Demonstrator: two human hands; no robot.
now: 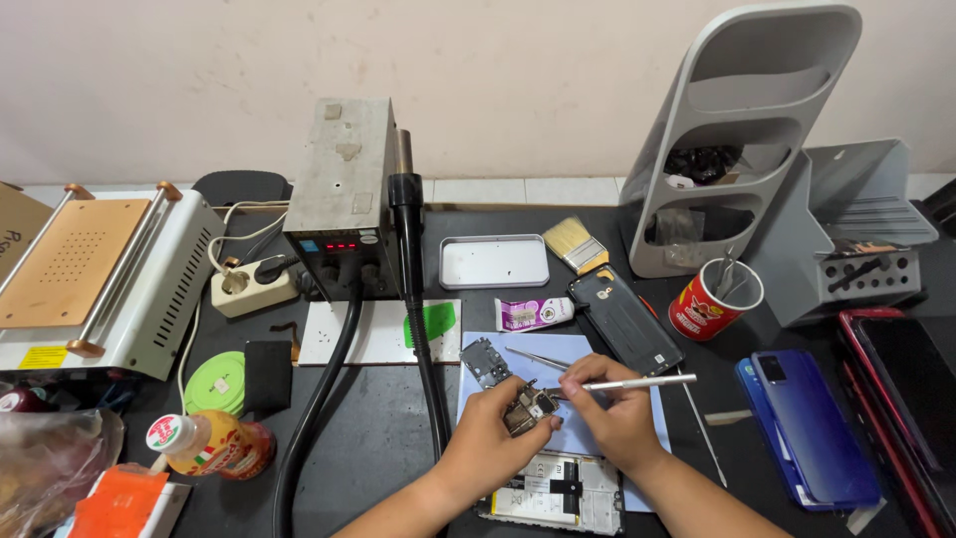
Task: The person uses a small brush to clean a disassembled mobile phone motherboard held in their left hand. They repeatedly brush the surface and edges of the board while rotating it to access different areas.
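My left hand pinches a small phone circuit board above a pale blue mat. My right hand grips a slim silver screwdriver like a pen, its tip touching the board. An opened phone frame lies just under my wrists. A dark metal shield plate and tweezers rest on the mat beyond my hands. A black phone back cover lies to the right of them.
A grey hot-air station with its black hose stands at the back. Around it are a heating plate machine, a metal tray, a brush, a red cup, a blue phone and a grey rack.
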